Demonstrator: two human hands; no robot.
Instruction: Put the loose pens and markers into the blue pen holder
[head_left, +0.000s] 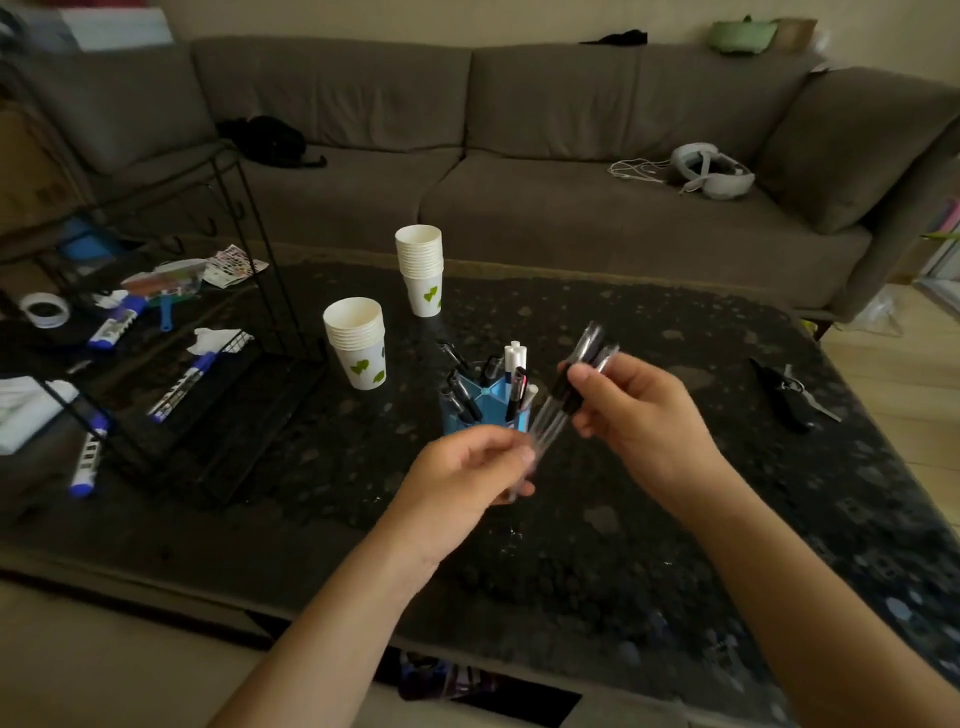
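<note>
Dim, soft indoor light; motion-blurred pens (571, 395) (edges bowed by wide-angle lens)

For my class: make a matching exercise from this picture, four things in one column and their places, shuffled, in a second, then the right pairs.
Things
1. bundle of clear pens
2. blue pen holder
3. white headset
4. roll of tape

Places
A. on the sofa seat
B. on the dark table, just beyond the hands
C. at the far left of the table, by the wire rack
D. held between the left hand and right hand

Pairs: 1-D, 2-B, 3-A, 4-C
</note>
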